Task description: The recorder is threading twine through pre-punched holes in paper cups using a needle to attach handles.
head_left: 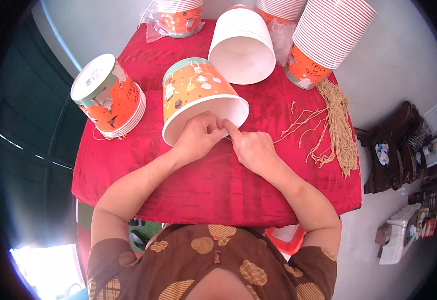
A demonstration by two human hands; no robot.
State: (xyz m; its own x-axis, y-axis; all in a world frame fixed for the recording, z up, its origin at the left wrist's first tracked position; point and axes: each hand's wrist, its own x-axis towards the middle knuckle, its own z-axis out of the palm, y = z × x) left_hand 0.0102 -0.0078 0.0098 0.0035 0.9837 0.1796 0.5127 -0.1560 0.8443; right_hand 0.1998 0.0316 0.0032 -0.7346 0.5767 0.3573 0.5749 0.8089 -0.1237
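An orange paper bucket (198, 89) with cartoon figures and a green base band lies on its side mid-table, its white mouth toward me. Both of my hands meet at the near right of its rim. My left hand (198, 134) is closed in a pinch, partly in front of the bucket's opening. My right hand (251, 150) has its index finger stretched to the left fingertips at the rim, the other fingers curled. Whatever sits between the fingertips is too small to make out. A bundle of tan strings (339, 130) hangs at the table's right side, loose strands reaching toward my right hand.
A red cloth (208, 185) covers the table. Upside-down stacked buckets (109, 100) stand at left. Behind lies a white-mouthed bucket (243, 55). A tall nested stack (323, 45) leans at back right, and a plastic-wrapped stack (178, 20) is at back left.
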